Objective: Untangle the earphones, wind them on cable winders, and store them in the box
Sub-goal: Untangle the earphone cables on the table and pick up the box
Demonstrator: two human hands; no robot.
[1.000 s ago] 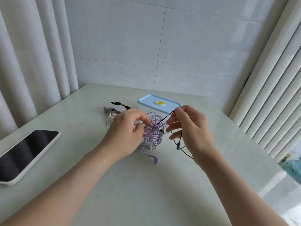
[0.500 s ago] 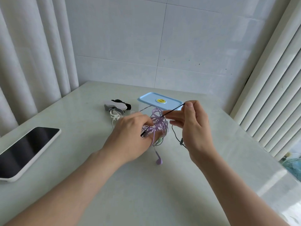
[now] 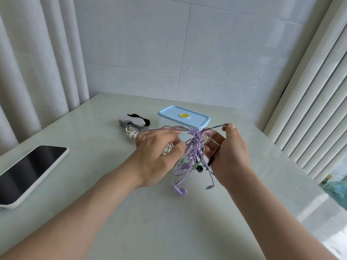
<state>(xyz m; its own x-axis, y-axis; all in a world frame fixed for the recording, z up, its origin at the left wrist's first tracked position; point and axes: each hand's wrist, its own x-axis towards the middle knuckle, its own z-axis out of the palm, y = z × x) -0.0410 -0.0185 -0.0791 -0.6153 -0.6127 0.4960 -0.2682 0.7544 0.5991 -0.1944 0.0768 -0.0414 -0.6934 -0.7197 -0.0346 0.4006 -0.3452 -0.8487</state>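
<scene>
A tangle of earphones [image 3: 193,152], mostly purple cable with green, white and black strands, hangs between my hands above the table. My left hand [image 3: 159,154] grips the left side of the tangle. My right hand [image 3: 228,152] pinches a black cable [image 3: 216,127] and holds it taut up and to the right. A purple earbud [image 3: 181,190] dangles down onto the table. Behind the tangle stands a clear box with a light blue lid [image 3: 184,117]. Several cable winders [image 3: 134,122], white, grey and black, lie left of the box.
A phone [image 3: 28,171] with a dark screen lies at the left table edge. White curtains hang at the left, slatted blinds at the right, and a tiled wall is behind. The pale table [image 3: 150,212] extends toward me.
Both hands have lifted the tangle higher off the table. My right hand has pulled the black cable farther out to the right, and the purple earbud now dangles lower.
</scene>
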